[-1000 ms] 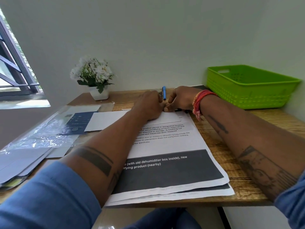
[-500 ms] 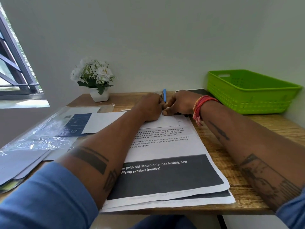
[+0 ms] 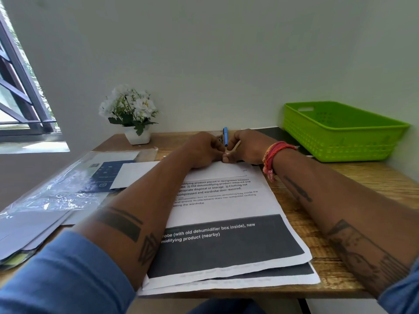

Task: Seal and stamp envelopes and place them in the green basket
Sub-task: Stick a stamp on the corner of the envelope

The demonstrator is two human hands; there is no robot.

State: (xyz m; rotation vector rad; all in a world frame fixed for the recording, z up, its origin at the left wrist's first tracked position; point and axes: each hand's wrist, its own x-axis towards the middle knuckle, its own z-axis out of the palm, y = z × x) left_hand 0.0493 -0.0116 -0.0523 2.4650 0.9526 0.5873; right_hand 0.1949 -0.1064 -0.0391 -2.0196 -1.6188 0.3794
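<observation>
My left hand [image 3: 204, 150] and right hand [image 3: 246, 147] meet at the far edge of the printed sheets [image 3: 226, 211], fingers curled in together around something small and pale, a strip or stamp backing perhaps; I cannot tell exactly what. A blue pen [image 3: 225, 136] stands up just behind my knuckles. A white envelope [image 3: 133, 175] lies flat to my left, partly under my forearm, beside a clear plastic sleeve [image 3: 59, 189]. The green basket [image 3: 340, 132] sits well apart on my right, seemingly empty. I judge that the small piece could slip or tear if I pull unevenly, and my forearm might drag the envelope askew.
</observation>
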